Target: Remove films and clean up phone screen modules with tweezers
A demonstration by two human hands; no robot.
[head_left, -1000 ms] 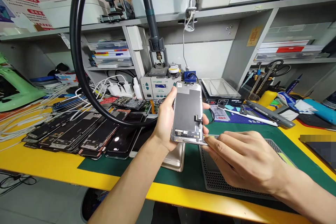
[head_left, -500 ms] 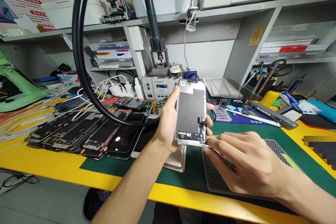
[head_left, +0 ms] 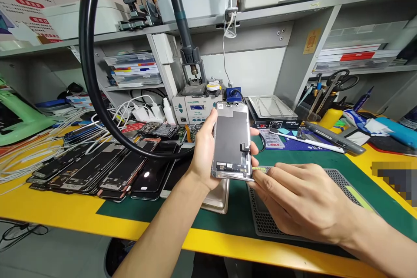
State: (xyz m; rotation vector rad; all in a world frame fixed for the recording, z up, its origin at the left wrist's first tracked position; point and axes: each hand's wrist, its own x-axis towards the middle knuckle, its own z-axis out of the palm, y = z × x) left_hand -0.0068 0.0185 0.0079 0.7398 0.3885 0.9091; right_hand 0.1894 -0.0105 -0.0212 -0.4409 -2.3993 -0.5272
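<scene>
A phone screen (head_left: pixel 230 137) is held up over the bench, its dark back facing me, with a small flex cable on its right side. My left hand (head_left: pixel 203 154) is closed around it, thumb along the left edge and fingertips showing past the right edge. My right hand (head_left: pixel 299 200) is closed in a pinch at the screen's lower right corner. A thin silvery strip (head_left: pixel 233 177) runs along the bottom edge to those fingertips; whether it is part of the screen or separate, I cannot tell. What the right fingertips grip is hidden.
A grey perforated mat (head_left: pixel 263 221) and a pale metal tray (head_left: pixel 221 200) lie on the green mat (head_left: pixel 124 208). Several phone screens (head_left: pixel 94 167) line the left. A thick black hose (head_left: pixel 86 52) loops in front. A soldering station (head_left: pixel 198 106) and a flat heating plate (head_left: pixel 275 113) stand behind.
The view has shifted slightly, so the surroundings sit a little further left. The left hand still grips the phone screen, and the right fingertips remain at its lower right corner.
</scene>
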